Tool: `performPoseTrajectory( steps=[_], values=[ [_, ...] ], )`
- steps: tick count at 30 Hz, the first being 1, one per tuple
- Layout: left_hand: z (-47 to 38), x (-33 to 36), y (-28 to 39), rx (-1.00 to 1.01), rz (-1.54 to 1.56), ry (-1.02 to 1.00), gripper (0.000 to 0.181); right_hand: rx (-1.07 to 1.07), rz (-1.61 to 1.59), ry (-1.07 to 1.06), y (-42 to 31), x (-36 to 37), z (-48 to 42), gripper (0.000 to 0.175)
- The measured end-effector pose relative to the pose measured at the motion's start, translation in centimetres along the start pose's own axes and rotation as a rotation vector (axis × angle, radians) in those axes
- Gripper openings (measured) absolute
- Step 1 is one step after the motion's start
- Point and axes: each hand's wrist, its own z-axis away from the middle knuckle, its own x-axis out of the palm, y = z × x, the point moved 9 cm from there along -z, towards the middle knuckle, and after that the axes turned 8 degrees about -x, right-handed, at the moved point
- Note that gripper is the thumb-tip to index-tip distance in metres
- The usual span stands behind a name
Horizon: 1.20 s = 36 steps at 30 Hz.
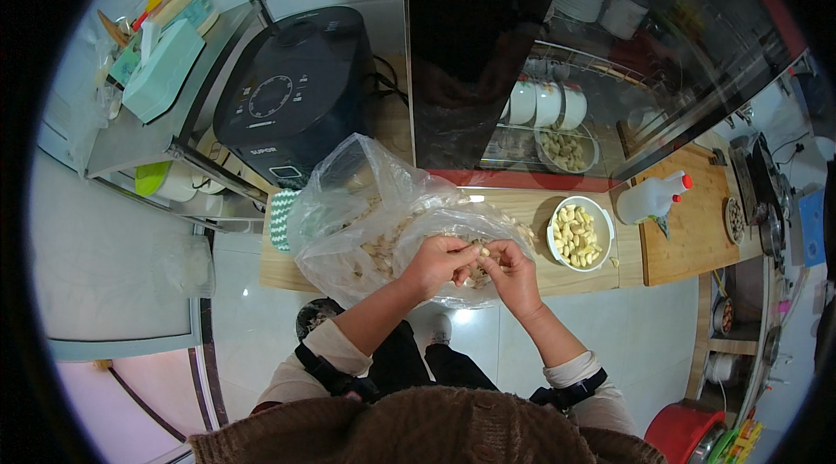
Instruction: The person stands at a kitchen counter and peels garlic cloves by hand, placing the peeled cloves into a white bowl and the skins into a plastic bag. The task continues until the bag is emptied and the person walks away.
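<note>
Over a clear plastic bag (392, 203) on the wooden counter, my left hand (441, 266) and my right hand (514, 274) meet fingertip to fingertip. Between them they pinch a small pale yellow kernel or clove (484, 252); its exact kind is hard to tell. Brownish, husk-like pieces (379, 254) lie in the bag beneath and to the left of my hands. To the right of my right hand stands a white bowl (611, 237) holding several pale yellow pieces (576, 235), with one loose piece (614, 262) beside it.
A black SUPOR appliance (294, 85) stands behind the bag on the left. A glass-fronted dish cabinet (509, 181) rises behind the counter. Farther right are a translucent jug with a red cap (643, 201) and a wooden cutting board (686, 222). A dark bin (317, 317) is below the counter.
</note>
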Motion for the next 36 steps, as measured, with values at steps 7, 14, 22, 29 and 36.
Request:
performPoseTrajectory(
  steps=[7, 14, 22, 29, 36],
  values=[
    [-0.1, -0.3, -0.9, -0.037, -0.007, 0.003, 0.021, 0.002, -0.014, -0.022, 0.4, -0.1, 0.2, 0.015],
    [-0.4, -0.2, -1.5, -0.104, 0.106, -0.050, 0.020, -0.016, 0.133, -0.013, -0.6, -0.5, 0.2, 0.013],
    [-0.1, -0.7, -1.5, -0.172, 0.112, 0.003, 0.016, -0.133, 0.214, -0.018, -1.5, -0.1, 0.4, 0.012],
    [0.2, -0.8, -0.2, -0.025, -0.123, 0.153, 0.014, -0.024, 0.039, 0.031, -0.1, 0.3, 0.8, 0.013],
    [0.5, -0.5, 0.5, 0.115, -0.237, 0.148, 0.012, 0.338, -0.358, 0.032, 2.6, 0.5, 1.3, 0.020]
  ],
)
